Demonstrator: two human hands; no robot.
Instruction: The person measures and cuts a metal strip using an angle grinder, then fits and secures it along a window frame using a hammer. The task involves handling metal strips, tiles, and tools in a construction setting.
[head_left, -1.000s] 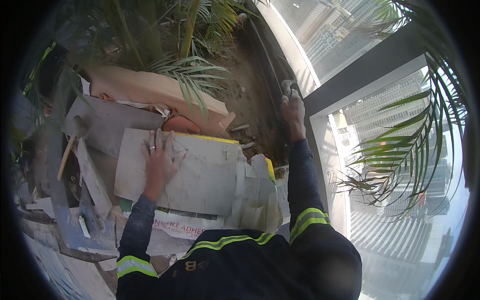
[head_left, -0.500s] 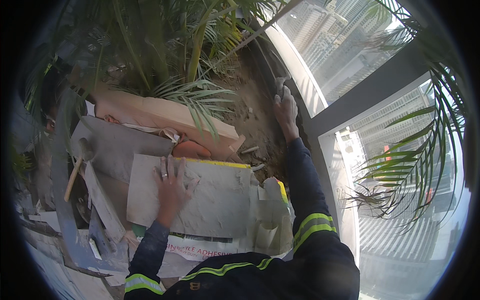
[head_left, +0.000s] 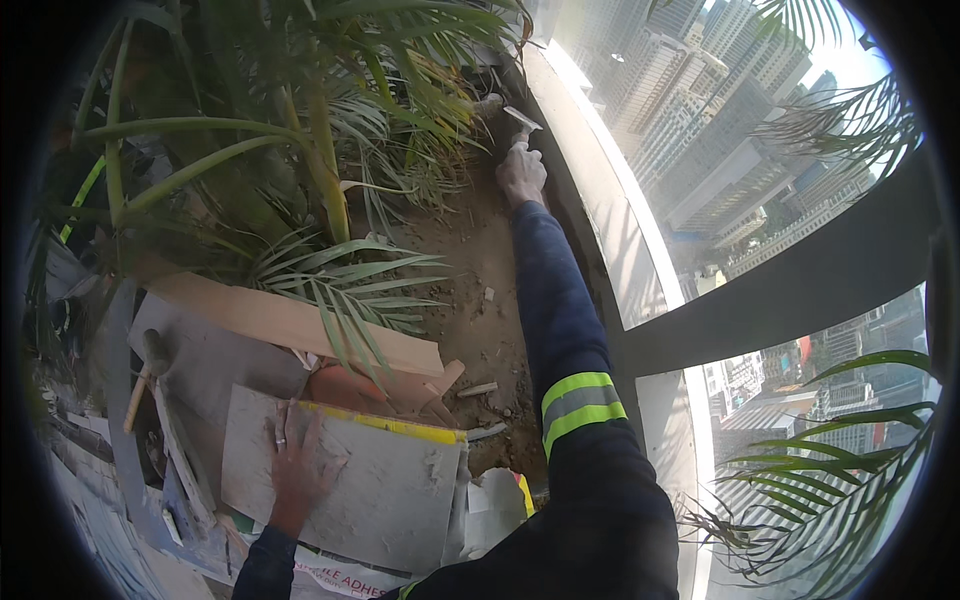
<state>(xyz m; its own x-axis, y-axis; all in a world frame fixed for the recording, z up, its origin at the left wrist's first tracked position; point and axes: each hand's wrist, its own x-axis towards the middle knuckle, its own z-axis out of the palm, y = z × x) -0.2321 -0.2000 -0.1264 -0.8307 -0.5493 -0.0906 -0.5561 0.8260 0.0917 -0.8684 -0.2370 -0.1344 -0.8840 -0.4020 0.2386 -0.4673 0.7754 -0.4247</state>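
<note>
My left hand (head_left: pixel 299 472) lies flat, fingers spread, on a dusty grey rectangular board (head_left: pixel 390 495) with a yellow strip along its far edge. A ring shows on one finger. My right arm is stretched far forward along the dark inner face of the planter wall (head_left: pixel 575 205). At its end my right hand (head_left: pixel 522 176) is closed round the handle of a scraper (head_left: pixel 522 121), its pale flat blade pointing away from me. The blade is close to the dark wall face; I cannot tell whether it touches.
Palm stems (head_left: pixel 325 170) and fronds fill the far left, over bare soil (head_left: pixel 465 260). A folded cardboard sheet (head_left: pixel 310 322) and a hammer (head_left: pixel 140 385) lie left of the soil. White printed bags (head_left: pixel 335 572) sit under the board. Windows (head_left: pixel 700 150) line the right.
My right hand has reached farther forward and slightly left along the wall with the scraper. My left hand stays flat on the board; the whole view has shifted.
</note>
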